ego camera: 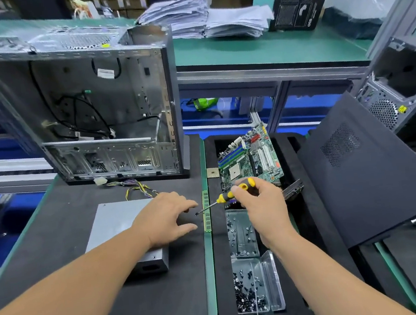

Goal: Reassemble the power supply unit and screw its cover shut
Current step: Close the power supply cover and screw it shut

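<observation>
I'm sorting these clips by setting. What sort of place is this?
Probably a computer repair or assembly workshop: an opened grey metal computer case, a green motherboard and clear plastic screw trays on a black-matted workbench.

A plain silver-grey is seen on the power supply unit [121, 221], from which yellow, black and purple wires [137, 187] are led. The screwdriver [234, 192] is coloured yellow and black, with a bare metal shaft. The worktop [209, 273] is edged in green and covered by black mats [146, 306]. The motherboard [249, 156] is green, marked with blue and white slots. The computer case [97, 105] is grey metal, and the side panel [374, 174] is black with a dotted vent pattern. Black and silver screws [248, 295] are held in clear trays.
</observation>
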